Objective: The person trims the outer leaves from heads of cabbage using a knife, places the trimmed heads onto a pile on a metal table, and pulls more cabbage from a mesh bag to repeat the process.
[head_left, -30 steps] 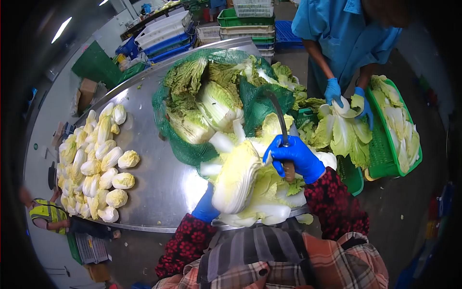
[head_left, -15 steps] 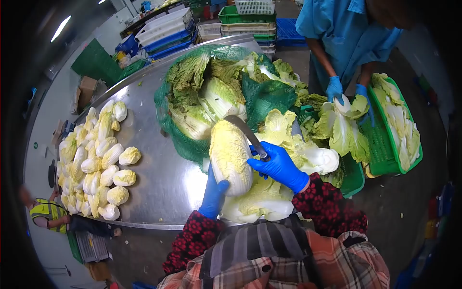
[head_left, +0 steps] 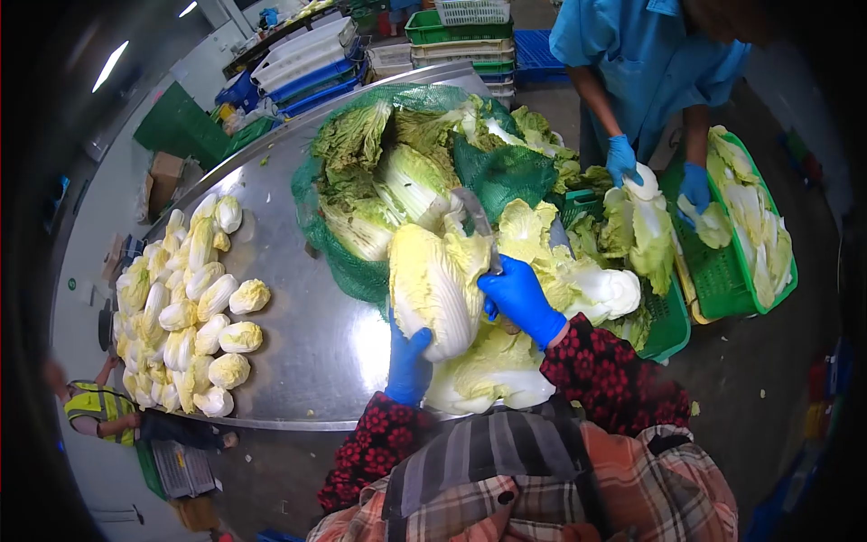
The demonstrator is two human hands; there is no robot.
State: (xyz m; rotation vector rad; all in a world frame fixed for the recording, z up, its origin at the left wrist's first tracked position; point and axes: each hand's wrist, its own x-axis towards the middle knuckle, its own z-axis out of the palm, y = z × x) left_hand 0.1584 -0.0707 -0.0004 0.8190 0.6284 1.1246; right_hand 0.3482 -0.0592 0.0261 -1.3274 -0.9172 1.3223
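A pale yellow cabbage [head_left: 431, 294] is held upright over the metal table by my left hand [head_left: 409, 359], gloved in blue, its fingers around the lower end. My right hand [head_left: 522, 301], also gloved, is closed on a curved knife [head_left: 479, 221], whose blade points up beside the cabbage. A leaf [head_left: 468, 262] on the cabbage's right side stands away from it, near the blade and my right fingers. Behind the cabbage lies a green mesh bag [head_left: 339, 262] with large leafy cabbages [head_left: 406, 185]. Loose leaves [head_left: 488, 370] and a cut white base [head_left: 619, 291] lie to the right.
Several trimmed cabbages [head_left: 203, 289] cover the left of the metal table [head_left: 307, 361]. At the right, a co-worker in blue [head_left: 646, 63] handles leaves over green crates [head_left: 754, 226]. Stacked crates [head_left: 462, 45] stand behind. A person in a yellow vest [head_left: 99, 406] is at far left.
A leaf on the cabbage's right side now stands out from it. The cabbage has tilted, and my right hand with the knife has moved slightly right. The co-worker's hands have moved apart, with leaf pieces in them.
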